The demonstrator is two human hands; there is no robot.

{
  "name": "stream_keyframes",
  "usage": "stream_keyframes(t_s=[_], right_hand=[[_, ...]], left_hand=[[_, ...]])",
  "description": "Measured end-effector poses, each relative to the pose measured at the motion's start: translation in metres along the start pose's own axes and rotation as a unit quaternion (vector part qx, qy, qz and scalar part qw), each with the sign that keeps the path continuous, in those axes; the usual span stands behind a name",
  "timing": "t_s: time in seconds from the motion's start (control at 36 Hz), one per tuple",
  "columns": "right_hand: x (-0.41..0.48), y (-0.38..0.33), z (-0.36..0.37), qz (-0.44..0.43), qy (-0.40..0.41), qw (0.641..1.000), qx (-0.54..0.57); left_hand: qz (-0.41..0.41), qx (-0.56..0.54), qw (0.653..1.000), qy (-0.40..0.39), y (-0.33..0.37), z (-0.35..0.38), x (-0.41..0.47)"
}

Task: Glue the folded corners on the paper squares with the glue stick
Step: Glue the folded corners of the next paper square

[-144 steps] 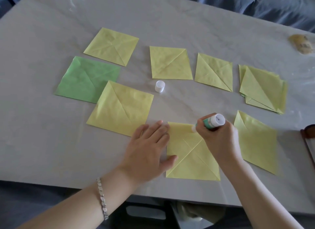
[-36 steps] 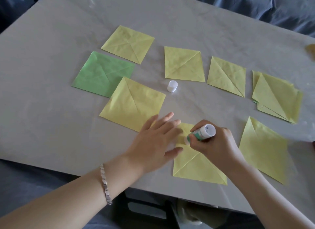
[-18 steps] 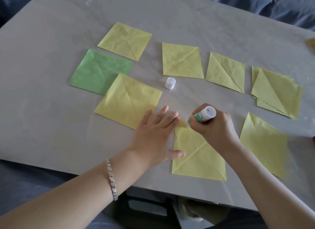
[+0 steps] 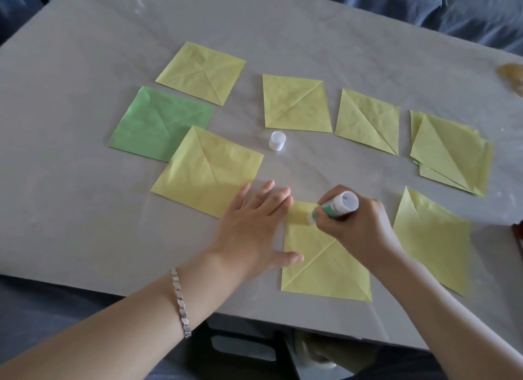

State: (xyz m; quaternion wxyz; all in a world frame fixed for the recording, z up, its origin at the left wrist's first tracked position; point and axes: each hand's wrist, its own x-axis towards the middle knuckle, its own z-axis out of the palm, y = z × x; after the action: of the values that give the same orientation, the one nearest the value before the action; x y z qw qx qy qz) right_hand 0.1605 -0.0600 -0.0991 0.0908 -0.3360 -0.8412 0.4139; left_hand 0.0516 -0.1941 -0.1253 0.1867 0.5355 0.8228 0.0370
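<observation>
On nearest yellow square (image 4: 325,269): right hand (image 4: 359,224) rubs glue stick (image 4: 336,205), left hand (image 4: 252,224) flat

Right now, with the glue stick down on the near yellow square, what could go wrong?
1. The right hand presses the glue stick at the top left corner of the near yellow square; a stroke past the edge would likely smear the table cover and stick the sheet down.
2. The left hand lies flat mostly beside that square, only fingertips and thumb on it, so the paper may drag or crease.
</observation>
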Motion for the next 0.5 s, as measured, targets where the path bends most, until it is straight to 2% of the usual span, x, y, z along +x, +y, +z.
stream_keyframes(t_s=[0.19, 0.5], right_hand=[[0.012, 0.0, -0.003, -0.005, 0.039, 0.999, -0.013], [-0.028, 0.007, -0.008, 0.011, -0.027, 0.999, -0.016]], left_hand=[[-0.007, 0.016, 1.0, -0.008, 0.002, -0.001, 0.001], [-0.015, 0.003, 1.0, -0.019, 0.005, -0.005, 0.001]])
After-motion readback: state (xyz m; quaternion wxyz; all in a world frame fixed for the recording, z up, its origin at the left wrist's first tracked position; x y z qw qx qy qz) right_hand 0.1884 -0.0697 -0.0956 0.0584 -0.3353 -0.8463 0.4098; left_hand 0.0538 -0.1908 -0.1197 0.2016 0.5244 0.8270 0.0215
